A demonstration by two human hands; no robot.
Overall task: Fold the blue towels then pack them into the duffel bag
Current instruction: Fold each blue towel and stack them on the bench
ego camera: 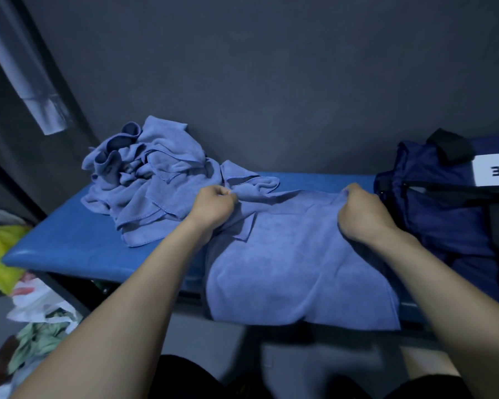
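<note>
A blue towel (pixel 297 260) lay spread across the middle of the surface (pixel 67 240), its near part hanging over the front edge. The left hand (pixel 212 204) was clenched on the towel's far left corner, fingers curled and pinching the cloth. The right hand (pixel 360 213) grasped the far right corner in the same way, knuckles up, with cloth bunched between the fingers. Both corners sat near the back edge of the surface, and the towel's far hem ran between the two hands. A small flap of the towel was turned over just beside the left wrist.

A pile (pixel 147 180) of crumpled blue towels rested on the left part of the surface, toward the back edge, with one towel trailing from it to just beyond the left hand. The duffel bag (pixel 432 203), dark navy, sat at the right end of the surface, just beside the right hand and touching the spread towel's right side. It had a black strap and a white label with letters only partly in view. Whether its zip was open I could not tell.

Below the left end of the surface, plastic bags (pixel 38 300) and a yellow cloth (pixel 0 254) lay on the floor.
</note>
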